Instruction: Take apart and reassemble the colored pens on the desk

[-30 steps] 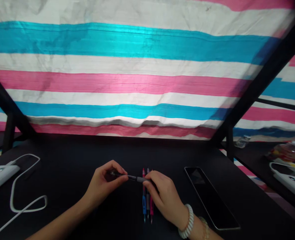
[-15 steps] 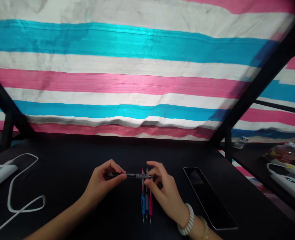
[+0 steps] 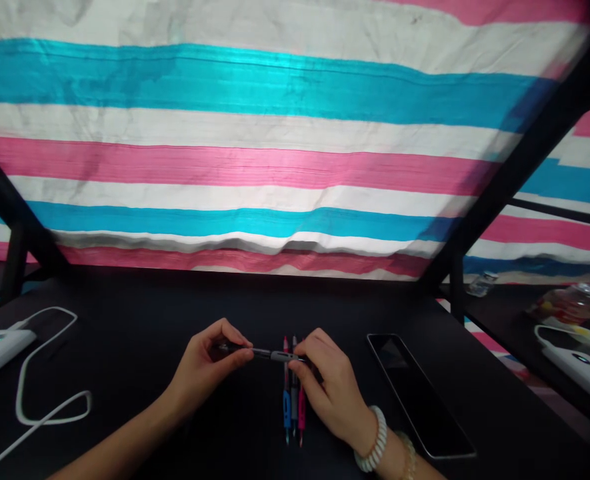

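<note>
A dark pen with a grey grip [image 3: 279, 356] is held level between my two hands, above the black table [image 3: 139, 300]. Its left end is pinched in my left hand [image 3: 209, 357]. My right hand [image 3: 329, 380], with a white coil band at the wrist, has its fingers closed on the right end. Below the held pen, several pens lie side by side on the table: a blue one [image 3: 287, 408], a grey one [image 3: 294, 407] and a pink one [image 3: 301, 408]. My right fingers partly cover their upper parts.
A black phone [image 3: 419, 397] lies right of my right hand. At the left is a white device [image 3: 2, 350] with a looping white cable [image 3: 19, 387]. A jar [image 3: 569, 303] and another white device [image 3: 582, 367] sit on the right-hand surface. Striped sheeting [image 3: 275, 167] hangs behind.
The raised fingers of my right hand have come down and closed round the pen's right end. The pen now tilts slightly down to the right. My left hand has stayed in place.
</note>
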Tool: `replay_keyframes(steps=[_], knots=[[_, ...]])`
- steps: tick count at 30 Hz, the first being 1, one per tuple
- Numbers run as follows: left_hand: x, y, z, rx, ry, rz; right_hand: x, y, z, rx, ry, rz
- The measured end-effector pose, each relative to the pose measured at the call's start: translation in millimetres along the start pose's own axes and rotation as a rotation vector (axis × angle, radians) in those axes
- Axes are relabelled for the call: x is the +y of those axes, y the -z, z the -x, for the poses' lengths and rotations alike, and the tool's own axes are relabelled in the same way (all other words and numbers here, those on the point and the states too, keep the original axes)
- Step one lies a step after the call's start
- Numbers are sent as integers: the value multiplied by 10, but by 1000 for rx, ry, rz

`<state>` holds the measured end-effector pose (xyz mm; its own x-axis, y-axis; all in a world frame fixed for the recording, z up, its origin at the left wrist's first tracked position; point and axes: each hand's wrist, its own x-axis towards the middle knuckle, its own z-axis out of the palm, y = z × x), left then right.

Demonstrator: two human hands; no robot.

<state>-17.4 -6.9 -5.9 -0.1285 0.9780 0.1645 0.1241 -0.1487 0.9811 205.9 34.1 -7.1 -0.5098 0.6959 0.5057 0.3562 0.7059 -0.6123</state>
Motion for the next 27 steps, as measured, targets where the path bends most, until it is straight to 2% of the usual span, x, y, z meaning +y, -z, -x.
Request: replay_keyframes(steps=[6, 11, 16, 20, 24, 27], knots=[[8, -27, 25, 14, -54, -8, 11, -13, 27, -69, -19, 67], [11, -37, 43, 19, -83, -28, 31, -34, 34, -90, -90, 3], [7, -51, 42, 6, -76, 4, 2, -50, 40, -101, -163, -108], [3, -57, 61, 26, -133, 13, -33, -109, 55, -100, -324, -298], [-14, -30, 65, 44, -200, 6, -31, -161, 52, -97, -318, -345], [-21, -18, 67, 42, -248, 9, -8, -169, 45, -152, -388, -455]])
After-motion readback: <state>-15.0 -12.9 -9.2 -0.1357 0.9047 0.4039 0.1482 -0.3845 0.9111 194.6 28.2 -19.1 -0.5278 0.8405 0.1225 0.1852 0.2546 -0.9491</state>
